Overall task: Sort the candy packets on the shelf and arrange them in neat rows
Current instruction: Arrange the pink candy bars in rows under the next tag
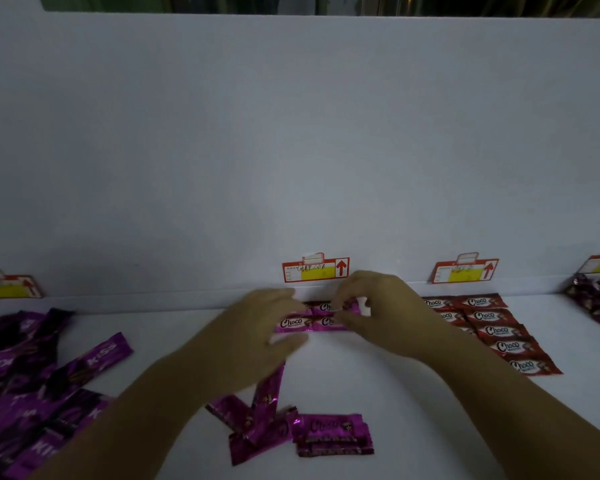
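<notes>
Entry: white shelf [361, 379], sorting in progress. Under the centre price label [315, 270], a small block of magenta Choco packets [293, 322] is laid flat and face up close to the back wall. This is judged to be the start of rows for this kind, set below its own label. The left hand [257, 327] is held with fingers mostly straight and spread over the left end of the block, apparently to keep the placed packets from sliding; nothing is gripped by it. The right hand [374, 303] is curled, and an end packet [354, 304] appears to be pinched between thumb and fingertips at the block's right end, seemingly to be squared against its neighbours, though blur makes the exact grip uncertain. Loose magenta packets [329, 433] lie in a crossed heap near the front edge, between the forearms, not yet sorted. To the right, red Choco packets [499, 332] are already set in two overlapping columns beneath the right price label [466, 271]. To the left, purple KISS packets [32, 386] lie in an unsorted pile, and dark wrapped sweets [596, 299] are heaped at the far right.
</notes>
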Action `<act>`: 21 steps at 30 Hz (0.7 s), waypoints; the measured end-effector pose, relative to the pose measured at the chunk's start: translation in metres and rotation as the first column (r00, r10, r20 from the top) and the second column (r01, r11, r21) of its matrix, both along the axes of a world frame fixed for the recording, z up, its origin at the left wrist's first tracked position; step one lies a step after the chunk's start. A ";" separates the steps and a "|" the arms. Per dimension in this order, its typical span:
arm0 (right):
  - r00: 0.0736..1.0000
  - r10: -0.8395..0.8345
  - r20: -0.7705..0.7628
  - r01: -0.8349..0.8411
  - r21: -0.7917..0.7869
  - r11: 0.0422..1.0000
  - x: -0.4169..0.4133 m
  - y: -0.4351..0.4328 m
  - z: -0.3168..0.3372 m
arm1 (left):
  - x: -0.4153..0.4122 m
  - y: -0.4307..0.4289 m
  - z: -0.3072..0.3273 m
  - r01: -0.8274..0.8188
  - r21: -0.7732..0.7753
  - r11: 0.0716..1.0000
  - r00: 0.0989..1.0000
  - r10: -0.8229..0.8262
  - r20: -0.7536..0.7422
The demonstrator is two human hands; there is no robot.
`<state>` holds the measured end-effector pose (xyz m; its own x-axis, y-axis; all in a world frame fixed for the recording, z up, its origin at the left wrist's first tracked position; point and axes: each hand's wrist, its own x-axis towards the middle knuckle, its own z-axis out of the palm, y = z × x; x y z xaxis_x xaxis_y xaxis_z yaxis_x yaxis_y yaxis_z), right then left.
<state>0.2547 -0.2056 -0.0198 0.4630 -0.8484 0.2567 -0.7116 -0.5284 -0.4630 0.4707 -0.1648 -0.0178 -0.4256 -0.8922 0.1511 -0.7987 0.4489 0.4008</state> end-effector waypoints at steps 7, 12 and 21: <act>0.941 0.321 -0.109 -0.269 0.336 0.903 0.022 0.034 0.026 | 0.021 -0.003 0.024 -0.056 0.509 0.859 0.943 -0.123 0.310; 0.836 0.411 -0.364 -0.265 0.387 0.883 0.033 0.046 0.007 | 0.004 0.001 0.003 -0.190 0.331 0.924 0.884 0.014 0.468; 0.889 0.369 -0.272 -0.202 0.491 0.847 0.028 0.038 0.011 | -0.002 -0.001 -0.011 -0.241 0.179 0.954 0.909 0.157 0.385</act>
<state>0.2829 -0.1671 -0.0089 0.6884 -0.6458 -0.3302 -0.7163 -0.5337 -0.4495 0.4691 -0.1656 -0.0287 -0.2232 -0.9567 -0.1870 -0.9704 0.1999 0.1356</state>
